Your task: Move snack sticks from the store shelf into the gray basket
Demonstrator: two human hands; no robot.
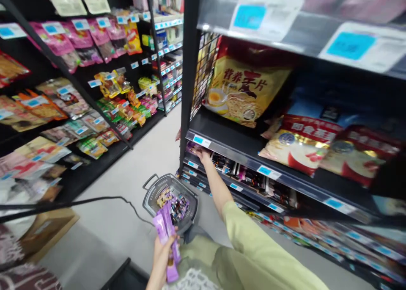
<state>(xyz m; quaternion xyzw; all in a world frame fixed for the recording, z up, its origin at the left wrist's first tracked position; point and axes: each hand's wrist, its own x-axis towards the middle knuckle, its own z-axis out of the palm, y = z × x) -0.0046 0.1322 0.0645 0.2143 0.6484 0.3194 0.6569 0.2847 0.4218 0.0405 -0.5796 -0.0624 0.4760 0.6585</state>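
Note:
Several long purple stick packets (168, 228) are gripped in my left hand (161, 256), its fingers wrapped around them. Below and beyond them, on the floor, stands a grey shopping basket (150, 197) holding brown and purple small packets (179, 207). My right hand (202, 153) reaches into a low shelf compartment at the corner of the right-hand rack. Purple packaging (192, 147) lies right at its fingertips. The shelf edge and blur hide how those fingers are set.
Large cereal bags (245, 87) sit on the shelf (228, 133) above my right hand. A wall rack (82, 163) with hanging snack packs runs along the left. On the floor at left is a cardboard box (53, 230). A dark cable (120, 198) crosses in front of it.

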